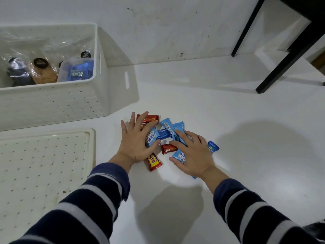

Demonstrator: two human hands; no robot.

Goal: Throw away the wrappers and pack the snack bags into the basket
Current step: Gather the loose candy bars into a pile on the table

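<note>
— Start with the big things. What takes up the left side?

— A white perforated plastic basket stands at the upper left on the white floor. Inside it lie clear cellophane snack bags, one with blue packets, one with brown biscuits and a round black sticker. In front of the basket, flat on the floor, is a cream perforated plastic lid.

— And the small packets?

— A loose heap of blue and red foil snack wrappers lies on the floor to the right of the basket's near corner, apart from it. Both hands are on that heap.

— How do the hands sit?

— The left hand lies on the left side of the heap, fingers spread and fairly straight, its thumb curved against a pale blue packet. A red wrapper pokes out from under its heel. The right hand covers the right side, fingers loosely bent over the blue wrappers, palm down (whether it truly clasps any of them I cannot tell). A small dark blue wrapper shows just beyond its knuckles.

— Sleeves?

— Navy with pale grey stripes, on both arms.

— The room?

— A scuffed white wall behind, and black metal furniture legs at the upper right, well apart from the heap.
</note>
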